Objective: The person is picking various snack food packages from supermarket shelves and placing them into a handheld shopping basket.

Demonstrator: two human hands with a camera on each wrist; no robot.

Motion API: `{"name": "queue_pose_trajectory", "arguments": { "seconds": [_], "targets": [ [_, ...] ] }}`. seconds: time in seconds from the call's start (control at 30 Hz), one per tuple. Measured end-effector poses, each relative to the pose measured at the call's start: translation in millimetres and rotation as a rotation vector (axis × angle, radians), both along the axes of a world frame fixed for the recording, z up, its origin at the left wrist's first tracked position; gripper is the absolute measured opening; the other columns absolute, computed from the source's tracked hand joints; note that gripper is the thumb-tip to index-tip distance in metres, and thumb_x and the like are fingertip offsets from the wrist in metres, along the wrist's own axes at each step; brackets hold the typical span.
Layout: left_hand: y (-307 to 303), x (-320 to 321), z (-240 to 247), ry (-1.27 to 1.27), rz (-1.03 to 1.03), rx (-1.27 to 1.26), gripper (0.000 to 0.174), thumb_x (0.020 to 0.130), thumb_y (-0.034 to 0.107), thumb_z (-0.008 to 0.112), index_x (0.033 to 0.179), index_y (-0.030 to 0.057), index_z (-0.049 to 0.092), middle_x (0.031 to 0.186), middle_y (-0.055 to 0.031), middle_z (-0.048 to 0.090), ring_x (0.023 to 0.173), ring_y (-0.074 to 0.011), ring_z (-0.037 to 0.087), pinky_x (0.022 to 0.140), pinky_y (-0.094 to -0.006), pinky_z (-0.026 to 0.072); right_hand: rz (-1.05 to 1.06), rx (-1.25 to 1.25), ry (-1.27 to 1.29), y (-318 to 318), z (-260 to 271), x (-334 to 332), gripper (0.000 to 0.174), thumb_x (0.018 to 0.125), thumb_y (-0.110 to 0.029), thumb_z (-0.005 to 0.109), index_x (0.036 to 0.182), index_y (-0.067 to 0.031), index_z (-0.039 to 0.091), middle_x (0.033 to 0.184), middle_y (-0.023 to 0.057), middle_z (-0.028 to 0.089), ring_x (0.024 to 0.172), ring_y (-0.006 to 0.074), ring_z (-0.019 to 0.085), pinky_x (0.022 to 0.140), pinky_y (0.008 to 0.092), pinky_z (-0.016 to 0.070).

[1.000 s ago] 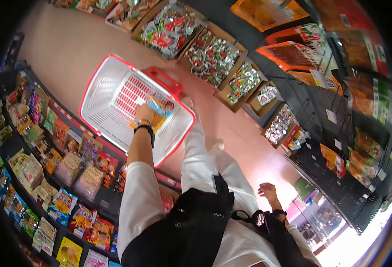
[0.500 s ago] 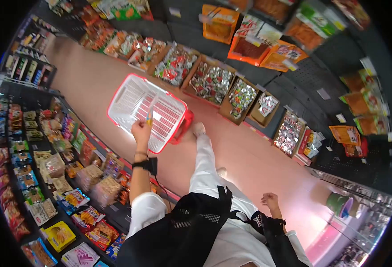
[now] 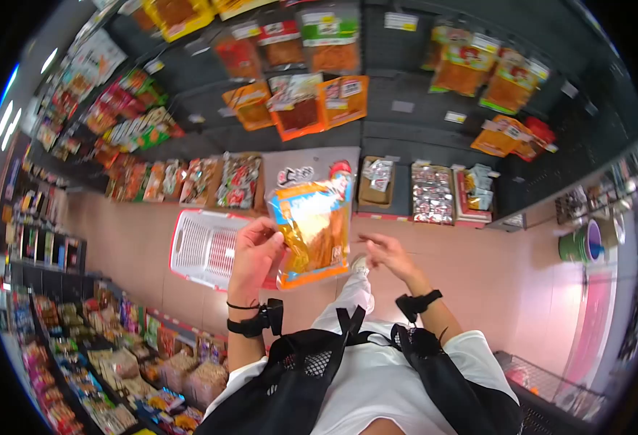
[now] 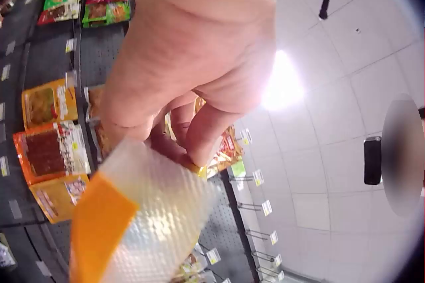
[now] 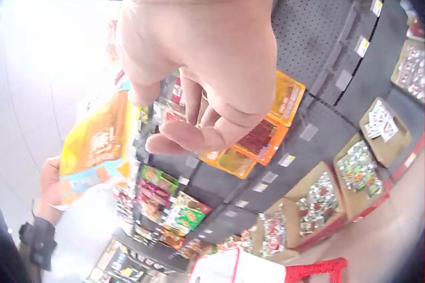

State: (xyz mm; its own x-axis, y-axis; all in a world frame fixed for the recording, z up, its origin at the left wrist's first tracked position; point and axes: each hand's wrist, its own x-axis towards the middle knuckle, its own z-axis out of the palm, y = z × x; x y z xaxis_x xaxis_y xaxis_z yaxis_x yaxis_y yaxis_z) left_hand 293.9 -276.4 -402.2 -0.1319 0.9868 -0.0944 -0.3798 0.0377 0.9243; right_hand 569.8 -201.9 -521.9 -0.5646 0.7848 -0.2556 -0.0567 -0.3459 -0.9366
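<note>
My left hand point(image 3: 256, 254) pinches a snack packet point(image 3: 311, 232) by its side edge, up in front of my body. The packet has a blue band, an orange border and a see-through middle with orange-brown food; a greyish part with dark lettering and a red-hatted cartoon figure shows above it. In the left wrist view the packet's shiny clear part point(image 4: 159, 223) hangs below the fingers. Just right of the packet is my right hand point(image 3: 391, 255), its fingers loosely bent with nothing in them; a small gap separates them in the head view.
A white shopping basket point(image 3: 203, 250) with a red rim stands on the floor behind my left hand. Ahead, a dark pegboard shelf holds hanging packets point(image 3: 297, 109) above boxes of small wrapped snacks point(image 3: 432, 192). More snack bags point(image 3: 116, 362) fill the left shelf. A green bucket point(image 3: 574, 246) stands at right.
My left hand has come up out of the basket, bringing the packet in front of me. My right hand has risen towards it. The view has turned to the shelf ahead.
</note>
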Motion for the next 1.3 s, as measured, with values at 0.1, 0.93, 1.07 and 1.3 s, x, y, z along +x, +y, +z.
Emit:
{"name": "queue_pose_trajectory", "arguments": {
  "seconds": [0.1,0.93,1.07,1.3],
  "targets": [
    [41.5,32.0,10.8,0.183,-0.068,-0.073,0.005,0.087,-0.003,0.056,0.089,-0.0005,0.060,0.085,-0.0028,0.063,0.077,-0.0089,0.060,0.069,-0.0225,0.0502,-0.100,0.046,0.122,25.8,0.3,-4.1,0.027,0.094,-0.027,0.057,0.099,-0.0010,0.062,0.071,0.0036,0.062,0.052,0.0075,0.053,0.046,0.0224,0.0417],
    [147.3,20.8,-88.5,0.356,-0.563,0.000,0.018,0.086,0.004,0.062,0.103,-0.0034,0.062,0.089,-0.0030,0.064,0.081,-0.0094,0.060,0.072,-0.0236,0.0491,-0.786,0.408,-0.651,67.0,87.2,120.2,0.017,0.086,-0.012,0.064,0.078,0.0033,0.066,0.058,0.0070,0.061,0.053,0.0132,0.058,0.050,0.0255,0.0429],
    [174.0,52.5,-76.2,0.345,-0.610,-0.003,0.041,0.084,0.005,0.066,0.121,-0.0048,0.053,0.106,-0.0089,0.064,0.093,-0.0113,0.060,0.079,-0.0246,0.0481,-0.724,0.295,-0.179,62.7,108.4,120.0,0.016,0.090,-0.012,0.062,0.080,0.0007,0.064,0.062,0.0002,0.057,0.052,0.0077,0.052,0.048,0.0205,0.0391],
    [173.5,113.8,-73.1,0.080,-0.725,0.142,0.025,0.082,0.001,0.067,0.105,-0.0038,0.057,0.093,-0.0057,0.064,0.085,-0.0093,0.060,0.075,-0.0225,0.0478,-0.691,0.145,-0.147,49.3,115.5,99.1,0.017,0.090,-0.016,0.063,0.086,0.0000,0.063,0.059,-0.0004,0.056,0.048,0.0070,0.051,0.045,0.0201,0.0374]
  ]
}}
